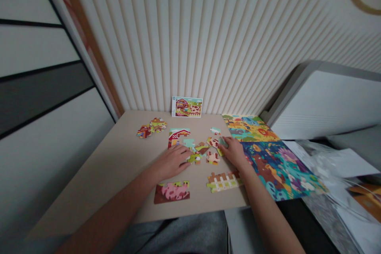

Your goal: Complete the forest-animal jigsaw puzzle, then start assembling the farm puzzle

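My left hand (175, 160) lies flat with fingers spread, over the lower edge of a red barn section (179, 132) and beside loose green pieces (194, 157). My right hand (233, 151) rests at the right of the loose pieces, its fingertips on a pale green piece (222, 141); its grip is too small to make out. Between the hands lie a brown and green piece (202, 149) and cow-patterned pieces (212, 156). Nearer to me are a joined pink pig section (172, 191) and a joined white fence section (224, 181), partly behind my right forearm.
A picture card (187, 107) stands against the pleated wall. A pile of pieces (151, 127) lies at the back left. Two finished puzzles, yellow (251, 128) and blue (279, 168), lie right of the beige table (119, 158), near clear plastic (318, 156).
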Demonstrator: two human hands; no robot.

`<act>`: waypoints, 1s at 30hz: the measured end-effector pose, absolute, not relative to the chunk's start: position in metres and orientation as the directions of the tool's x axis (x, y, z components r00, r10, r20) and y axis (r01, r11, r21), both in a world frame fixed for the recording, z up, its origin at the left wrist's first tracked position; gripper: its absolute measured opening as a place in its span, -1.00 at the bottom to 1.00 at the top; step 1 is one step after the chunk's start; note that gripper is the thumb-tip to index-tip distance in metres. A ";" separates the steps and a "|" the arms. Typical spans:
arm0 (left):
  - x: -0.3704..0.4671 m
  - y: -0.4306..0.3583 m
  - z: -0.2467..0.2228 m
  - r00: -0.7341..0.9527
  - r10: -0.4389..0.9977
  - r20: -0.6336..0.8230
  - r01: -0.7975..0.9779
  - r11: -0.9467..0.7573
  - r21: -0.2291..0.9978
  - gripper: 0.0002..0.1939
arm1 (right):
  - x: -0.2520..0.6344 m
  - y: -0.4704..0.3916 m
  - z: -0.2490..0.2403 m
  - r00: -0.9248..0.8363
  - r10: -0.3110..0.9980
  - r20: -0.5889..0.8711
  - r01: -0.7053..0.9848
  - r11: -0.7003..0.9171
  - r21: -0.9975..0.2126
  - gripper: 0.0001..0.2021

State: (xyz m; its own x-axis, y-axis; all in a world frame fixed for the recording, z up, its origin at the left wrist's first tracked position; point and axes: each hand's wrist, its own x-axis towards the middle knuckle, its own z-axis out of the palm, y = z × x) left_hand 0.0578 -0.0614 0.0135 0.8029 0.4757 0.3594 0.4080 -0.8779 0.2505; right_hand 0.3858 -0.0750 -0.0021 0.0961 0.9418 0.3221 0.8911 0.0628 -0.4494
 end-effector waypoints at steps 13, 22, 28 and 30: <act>0.058 -0.061 0.014 0.807 0.488 0.332 0.423 -0.871 0.251 -0.68 | 0.397 -0.076 0.008 0.385 0.905 0.180 0.425 -0.001 -0.905 -0.43; 0.058 -0.062 0.014 0.803 0.504 0.316 0.439 -0.861 0.258 -0.68 | 0.389 -0.072 0.008 0.387 0.905 0.177 0.055 0.169 -0.984 -0.60; 0.058 -0.064 0.016 0.806 0.507 0.306 0.442 -0.859 0.259 -0.69 | 0.374 -0.069 0.002 0.322 0.940 0.112 -0.052 0.135 -0.989 -0.62; 0.058 -0.064 0.016 0.804 0.509 0.308 0.444 -0.858 0.259 -0.69 | 0.375 -0.067 0.000 0.319 0.942 0.106 -0.050 0.128 -0.990 -0.62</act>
State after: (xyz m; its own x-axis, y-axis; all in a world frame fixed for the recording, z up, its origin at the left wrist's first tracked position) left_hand 0.0581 -0.0641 0.0161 0.8041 0.5087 0.3077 0.4437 -0.8580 0.2589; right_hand 0.3746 -0.0670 -0.0001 0.3188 0.9419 0.1059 -0.0501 0.1283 -0.9905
